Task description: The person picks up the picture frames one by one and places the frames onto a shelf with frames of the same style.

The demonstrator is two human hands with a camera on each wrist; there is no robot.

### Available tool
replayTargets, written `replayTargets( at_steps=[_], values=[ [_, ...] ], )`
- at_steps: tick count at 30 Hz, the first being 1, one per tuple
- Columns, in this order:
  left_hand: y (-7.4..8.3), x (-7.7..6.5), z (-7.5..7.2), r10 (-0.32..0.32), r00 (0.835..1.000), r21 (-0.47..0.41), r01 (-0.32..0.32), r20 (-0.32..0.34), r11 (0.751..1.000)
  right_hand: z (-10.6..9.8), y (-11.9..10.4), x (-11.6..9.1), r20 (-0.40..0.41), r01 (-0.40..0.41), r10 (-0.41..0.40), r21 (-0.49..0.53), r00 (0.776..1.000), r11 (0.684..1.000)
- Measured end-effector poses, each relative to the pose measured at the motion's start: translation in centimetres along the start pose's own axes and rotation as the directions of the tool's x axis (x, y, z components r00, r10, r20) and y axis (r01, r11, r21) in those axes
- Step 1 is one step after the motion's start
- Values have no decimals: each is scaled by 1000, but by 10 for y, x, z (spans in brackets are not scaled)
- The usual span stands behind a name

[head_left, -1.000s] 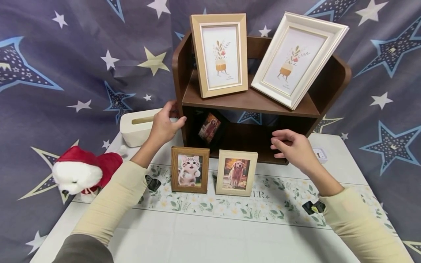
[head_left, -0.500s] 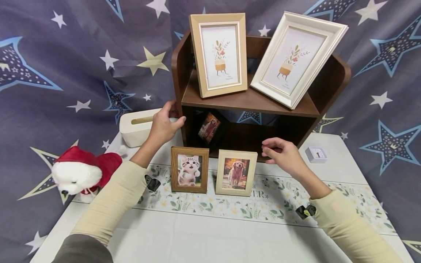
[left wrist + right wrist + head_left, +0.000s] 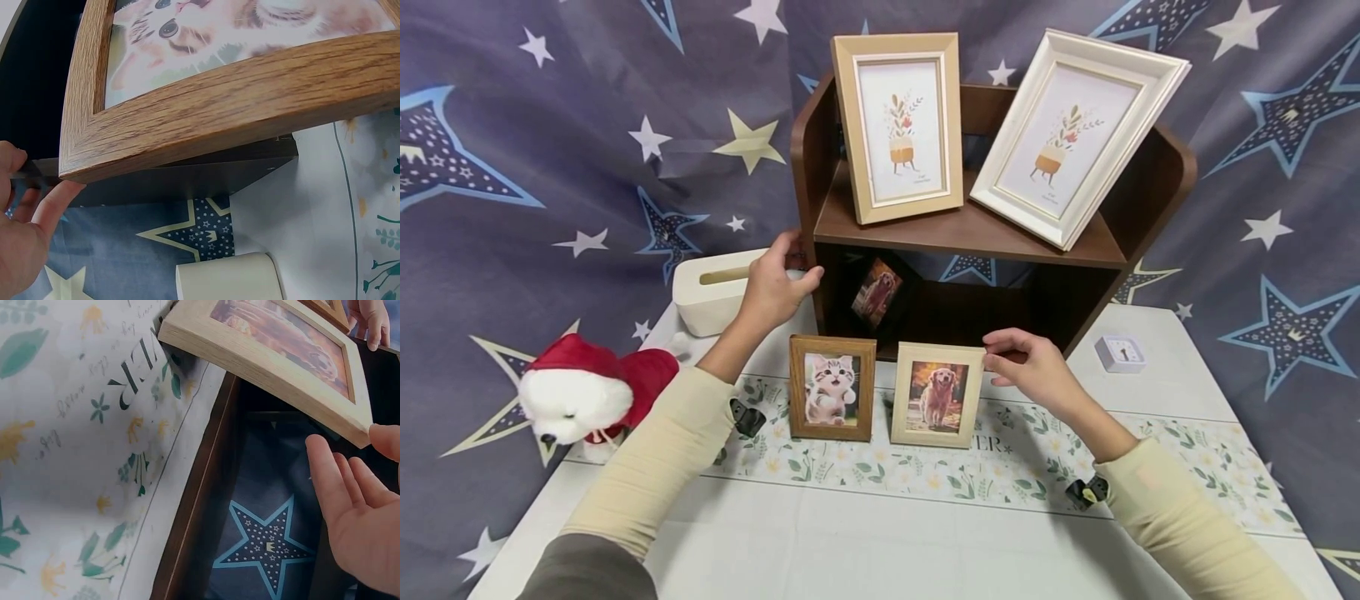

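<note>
My left hand [image 3: 777, 283] grips the left side panel of a dark brown wooden shelf [image 3: 970, 237], thumb on the front edge and fingers behind it. At the upper right corner of a pale wood picture frame [image 3: 902, 400] with a dog photo is my right hand [image 3: 1032, 367]. In the right wrist view, its thumb [image 3: 384, 439] meets that corner while the fingers reach out straight behind, apart from the frame. Left of it stands a brown wood picture frame [image 3: 869, 392] with a kitten photo. Both frames stand upright before the shelf.
Two larger frames, one tan [image 3: 859, 125] and one white [image 3: 1150, 117], lean on the upper shelf. A dark frame [image 3: 878, 292] sits in the lower compartment. A white tissue box [image 3: 703, 308] and a plush dog [image 3: 576, 400] are at left, a small clock [image 3: 1120, 354] at right.
My right hand has moved left and slightly down, from beside the shelf's lower compartment to the pale frame's corner, uncovering the clock. The left hand keeps its hold on the shelf.
</note>
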State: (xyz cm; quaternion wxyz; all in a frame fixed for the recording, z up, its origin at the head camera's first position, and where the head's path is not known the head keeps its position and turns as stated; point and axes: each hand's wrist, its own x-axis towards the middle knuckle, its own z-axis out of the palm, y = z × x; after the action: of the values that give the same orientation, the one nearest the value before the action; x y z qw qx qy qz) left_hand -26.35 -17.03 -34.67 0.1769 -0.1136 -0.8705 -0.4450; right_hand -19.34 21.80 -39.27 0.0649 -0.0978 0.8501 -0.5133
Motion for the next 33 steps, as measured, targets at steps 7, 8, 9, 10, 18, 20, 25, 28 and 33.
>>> replayTargets(
  at_steps=[7,8,9,10,18,20,25,28,33],
  values=[
    [-1,0,0,-1,1000,-8,1,1,1000,7,5,0,-15,7,-6,60,1000,998],
    [-1,0,0,-2,1000,-8,2,1,1000,8,6,0,-14,4,-4,64,1000,998],
    [-1,0,0,-2,1000,-8,2,1,1000,10,7,0,-12,1,-1,65,1000,998],
    [-1,0,1,-3,1000,-8,3,2,1000,11,7,-1,-11,-3,4,66,1000,998],
    [-1,0,0,-5,1000,-7,5,0,1000,19,19,-2,60,-42,35,115,998,993],
    [0,-1,0,-2,1000,-6,2,-4,1000,20,21,-2,70,-39,30,130,997,991],
    [0,0,0,2,1000,-3,-2,-9,1000,20,23,-1,84,-32,19,157,996,987],
    [0,0,0,1,1000,-4,-1,-7,1000,18,22,-1,97,-37,22,161,995,986],
    [1,0,0,6,1000,-12,-6,-6,1000,17,23,-1,110,-39,22,156,994,987]
  ],
)
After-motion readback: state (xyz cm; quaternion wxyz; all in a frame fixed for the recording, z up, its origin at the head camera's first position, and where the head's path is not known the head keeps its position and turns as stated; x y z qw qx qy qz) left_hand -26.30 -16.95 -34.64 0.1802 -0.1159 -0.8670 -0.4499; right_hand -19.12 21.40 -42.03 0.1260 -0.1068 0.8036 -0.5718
